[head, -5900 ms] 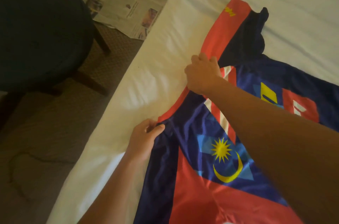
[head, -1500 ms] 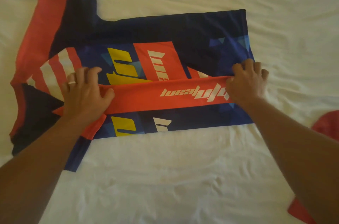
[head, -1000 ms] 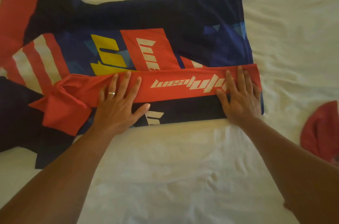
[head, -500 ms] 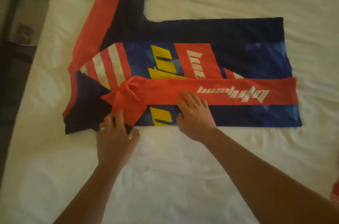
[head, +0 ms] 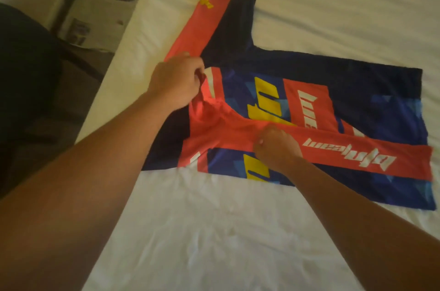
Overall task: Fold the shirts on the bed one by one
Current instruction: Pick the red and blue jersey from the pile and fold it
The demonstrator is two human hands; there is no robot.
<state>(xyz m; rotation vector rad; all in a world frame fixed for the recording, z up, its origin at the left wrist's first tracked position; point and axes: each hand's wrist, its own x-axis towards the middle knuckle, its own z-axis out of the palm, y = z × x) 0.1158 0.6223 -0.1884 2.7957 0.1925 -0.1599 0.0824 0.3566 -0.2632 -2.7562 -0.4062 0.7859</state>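
A navy, red and yellow jersey [head: 371,97] lies on the white bed [head: 238,231], its near side folded in, with a red sleeve carrying white lettering laid lengthwise across the body. The far sleeve, red and navy, still sticks out toward the top of the view. My left hand [head: 176,82] has its fingers curled round the red fabric at the collar and shoulder. My right hand [head: 276,149] rests on the red sleeve near the middle, fingers curled into the cloth, apparently pinching it.
The bed's left edge runs diagonally at the upper left. Beyond it, a dark round chair [head: 26,76] stands on carpet, with newspaper [head: 100,19] spread on the floor by the wall.
My left hand moved from the near folded edge up to the collar and took hold of the red fabric. My right hand's flat fingers curled on the sleeve. The view swung left.
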